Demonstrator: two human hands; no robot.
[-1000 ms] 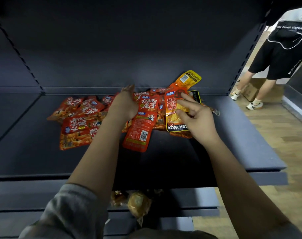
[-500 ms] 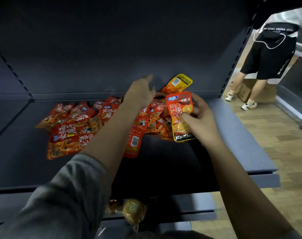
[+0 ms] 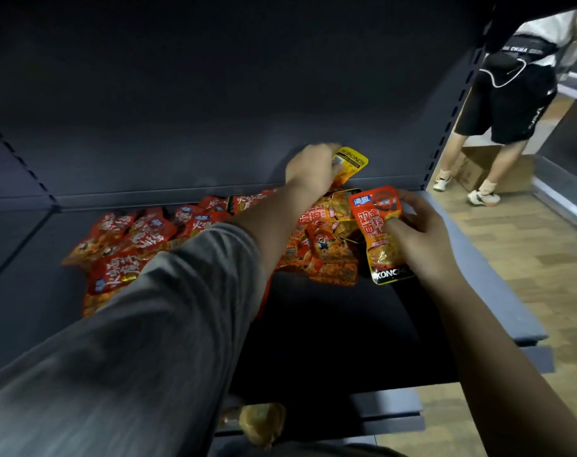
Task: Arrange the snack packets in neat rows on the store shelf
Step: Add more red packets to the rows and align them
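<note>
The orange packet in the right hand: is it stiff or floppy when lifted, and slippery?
The orange packet looks like a thin, glossy film pouch, so probably light, bendable and somewhat slippery. The right hand holds it by one side and it stays fairly flat, so not limp.

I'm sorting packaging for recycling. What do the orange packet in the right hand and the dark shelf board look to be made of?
Orange snack packet with black KONCHE band: apparently glossy plastic film, since it crinkles and catches light.
Dark grey shelf board: probably painted metal with a matte finish, judging by its thin folded front edge and slotted upright, though that's uncertain.
</note>
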